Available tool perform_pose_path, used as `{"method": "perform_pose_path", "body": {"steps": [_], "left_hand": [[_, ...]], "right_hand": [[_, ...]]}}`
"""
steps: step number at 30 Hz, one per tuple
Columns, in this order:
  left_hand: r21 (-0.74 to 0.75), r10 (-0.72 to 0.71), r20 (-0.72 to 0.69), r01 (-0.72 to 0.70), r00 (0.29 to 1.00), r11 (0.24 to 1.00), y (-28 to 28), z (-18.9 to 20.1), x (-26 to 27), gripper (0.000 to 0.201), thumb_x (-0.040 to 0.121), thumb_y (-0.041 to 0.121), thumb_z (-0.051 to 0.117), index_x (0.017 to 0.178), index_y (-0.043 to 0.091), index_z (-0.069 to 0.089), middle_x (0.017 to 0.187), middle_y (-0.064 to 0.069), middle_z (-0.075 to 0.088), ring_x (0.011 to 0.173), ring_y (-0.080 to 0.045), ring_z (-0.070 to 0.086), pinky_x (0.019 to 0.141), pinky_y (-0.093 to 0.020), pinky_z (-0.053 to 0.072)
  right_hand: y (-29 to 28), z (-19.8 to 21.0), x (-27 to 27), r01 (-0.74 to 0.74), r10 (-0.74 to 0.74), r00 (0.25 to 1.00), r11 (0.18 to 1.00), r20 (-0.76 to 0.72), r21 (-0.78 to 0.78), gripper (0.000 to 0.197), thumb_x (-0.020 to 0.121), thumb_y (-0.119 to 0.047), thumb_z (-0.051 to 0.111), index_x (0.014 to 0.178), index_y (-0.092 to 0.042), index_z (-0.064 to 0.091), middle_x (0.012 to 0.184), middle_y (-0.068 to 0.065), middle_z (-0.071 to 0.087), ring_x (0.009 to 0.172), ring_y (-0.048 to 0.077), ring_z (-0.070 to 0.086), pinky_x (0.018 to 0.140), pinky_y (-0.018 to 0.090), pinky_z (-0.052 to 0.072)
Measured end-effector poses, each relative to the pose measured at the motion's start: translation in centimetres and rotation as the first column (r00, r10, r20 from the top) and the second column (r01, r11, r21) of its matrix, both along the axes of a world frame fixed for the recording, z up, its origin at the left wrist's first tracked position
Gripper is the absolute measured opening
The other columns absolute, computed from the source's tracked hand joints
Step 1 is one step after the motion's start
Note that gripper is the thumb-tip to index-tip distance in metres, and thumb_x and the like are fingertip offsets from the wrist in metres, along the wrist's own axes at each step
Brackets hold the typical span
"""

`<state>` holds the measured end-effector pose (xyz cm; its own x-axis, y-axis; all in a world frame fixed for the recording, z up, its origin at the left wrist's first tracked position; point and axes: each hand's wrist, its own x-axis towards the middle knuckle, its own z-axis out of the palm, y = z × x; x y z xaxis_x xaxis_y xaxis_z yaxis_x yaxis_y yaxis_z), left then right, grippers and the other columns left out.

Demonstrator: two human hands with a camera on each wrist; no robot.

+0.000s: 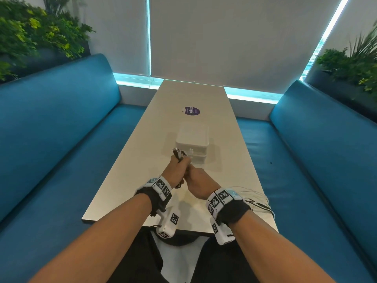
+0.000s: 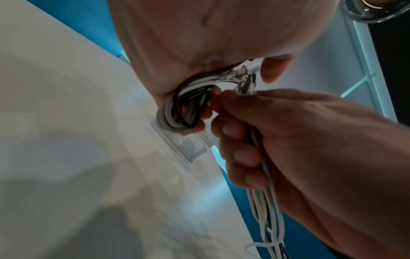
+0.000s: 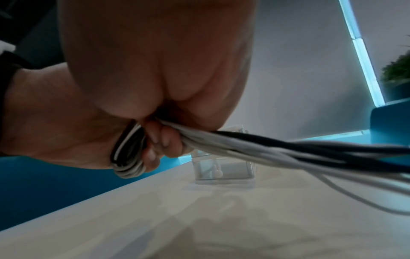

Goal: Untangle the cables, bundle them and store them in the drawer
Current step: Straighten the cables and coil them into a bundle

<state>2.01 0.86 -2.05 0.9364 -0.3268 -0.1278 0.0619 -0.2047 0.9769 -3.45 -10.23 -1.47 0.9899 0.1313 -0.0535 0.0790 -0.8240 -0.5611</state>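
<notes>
A bundle of white and black cables [image 1: 179, 155] is held above the table, just in front of the small white drawer unit [image 1: 192, 142]. My left hand [image 1: 174, 165] grips the looped end of the cables [image 2: 177, 108], fingers curled round the coil. My right hand [image 1: 194, 177] sits right against it and clenches the loose strands [image 3: 288, 150], which trail out past its fingers [image 3: 164, 140]. In the left wrist view these strands [image 2: 266, 210] hang down from the right hand [image 2: 288, 136]. The drawer unit [image 3: 224, 168] looks closed.
The long pale table [image 1: 142, 160] runs away from me between two blue benches [image 1: 61, 139]. A round purple sticker [image 1: 191, 110] lies beyond the drawer unit. Thin white cable ends [image 1: 251, 190] trail over the table near my right wrist. Plants stand in both far corners.
</notes>
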Motion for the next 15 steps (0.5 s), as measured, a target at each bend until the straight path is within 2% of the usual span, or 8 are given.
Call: {"method": "perform_pose_path", "body": {"steps": [2, 3, 5, 7, 9, 11, 13, 15], "left_hand": [[0.035, -0.004, 0.017, 0.004, 1.000, 0.999, -0.5, -0.5, 0.0, 0.051, 0.071, 0.061, 0.067, 0.098, 0.018, 0.063, 0.082, -0.002, 0.070, 0.076, -0.022, 0.068, 0.080, -0.043, 0.057], [0.048, 0.010, 0.014, -0.010, 1.000, 0.999, -0.6, -0.5, -0.1, 0.043, 0.073, 0.058, 0.067, 0.092, 0.019, 0.066, 0.080, -0.001, 0.071, 0.078, -0.022, 0.068, 0.084, -0.042, 0.056], [0.086, 0.063, 0.007, -0.064, 0.998, 0.994, -0.6, -0.2, -0.3, 0.036, 0.080, 0.052, 0.062, 0.072, 0.017, 0.063, 0.068, -0.003, 0.065, 0.070, -0.026, 0.063, 0.076, -0.039, 0.052], [0.122, 0.099, 0.025, -0.101, 0.995, 0.987, -0.6, 0.3, -0.4, 0.040, 0.090, 0.048, 0.058, 0.066, 0.016, 0.059, 0.065, -0.006, 0.063, 0.066, -0.027, 0.061, 0.069, -0.037, 0.049], [0.127, 0.116, 0.054, -0.122, 0.992, 0.984, -0.5, 0.6, -0.2, 0.047, 0.095, 0.051, 0.054, 0.064, 0.015, 0.058, 0.062, -0.006, 0.061, 0.062, -0.027, 0.059, 0.063, -0.033, 0.045], [0.117, 0.130, 0.063, -0.137, 0.989, 0.984, -0.3, 1.2, 0.2, 0.053, 0.095, 0.055, 0.052, 0.064, 0.013, 0.060, 0.062, -0.006, 0.064, 0.060, -0.027, 0.061, 0.062, -0.033, 0.048], [0.032, 0.172, 0.055, -0.173, 0.984, 0.984, 0.1, 1.6, 1.0, 0.057, 0.098, 0.055, 0.048, 0.070, 0.010, 0.069, 0.070, -0.006, 0.073, 0.068, -0.031, 0.069, 0.069, -0.039, 0.057], [-0.152, 0.208, -0.004, -0.206, 0.978, 0.967, 0.3, 2.2, 1.4, 0.051, 0.102, 0.046, 0.047, 0.077, 0.007, 0.070, 0.078, -0.013, 0.076, 0.079, -0.034, 0.073, 0.080, -0.047, 0.059]], "right_hand": [[0.1, -0.1, 0.2, -0.002, 0.001, 1.000, 1.000, -0.017, -0.021, 0.025, 0.095, -0.004, 0.043, 0.107, 0.001, 0.064, 0.100, 0.017, 0.069, 0.086, 0.026, 0.064, 0.076, 0.036, 0.052], [0.1, -0.2, 0.2, 0.005, -0.005, 1.000, 1.000, -0.020, -0.014, 0.023, 0.095, -0.006, 0.045, 0.104, 0.000, 0.065, 0.097, 0.017, 0.069, 0.084, 0.027, 0.065, 0.075, 0.037, 0.054], [0.1, -0.1, 0.3, 0.026, -0.026, 0.999, 0.999, -0.035, 0.018, 0.017, 0.095, -0.008, 0.048, 0.098, -0.001, 0.063, 0.085, 0.014, 0.068, 0.068, 0.022, 0.062, 0.064, 0.037, 0.056], [0.0, 0.1, 0.3, 0.025, -0.023, 0.998, 0.999, -0.051, 0.041, 0.013, 0.093, -0.007, 0.046, 0.091, -0.004, 0.059, 0.075, 0.010, 0.066, 0.056, 0.017, 0.060, 0.057, 0.038, 0.057], [0.0, 0.2, 0.5, 0.011, -0.011, 1.000, 0.998, -0.011, 0.062, 0.012, 0.091, -0.010, 0.045, 0.090, -0.009, 0.057, 0.075, 0.005, 0.067, 0.058, 0.015, 0.063, 0.062, 0.039, 0.059], [-0.1, 0.6, 0.3, -0.013, 0.011, 0.999, 0.998, 0.033, 0.069, 0.014, 0.091, -0.022, 0.044, 0.098, -0.016, 0.055, 0.082, 0.000, 0.070, 0.067, 0.014, 0.066, 0.066, 0.036, 0.058], [-0.7, 0.6, 0.2, -0.017, 0.017, 0.999, 1.000, 0.041, -0.003, 0.018, 0.098, -0.030, 0.040, 0.101, -0.018, 0.053, 0.085, 0.000, 0.067, 0.072, 0.017, 0.063, 0.069, 0.036, 0.053], [-1.4, 0.4, 0.0, 0.014, -0.013, 1.000, 0.995, 0.018, -0.096, 0.032, 0.103, -0.039, 0.035, 0.096, -0.016, 0.055, 0.088, 0.003, 0.065, 0.077, 0.023, 0.061, 0.075, 0.039, 0.051]]}}
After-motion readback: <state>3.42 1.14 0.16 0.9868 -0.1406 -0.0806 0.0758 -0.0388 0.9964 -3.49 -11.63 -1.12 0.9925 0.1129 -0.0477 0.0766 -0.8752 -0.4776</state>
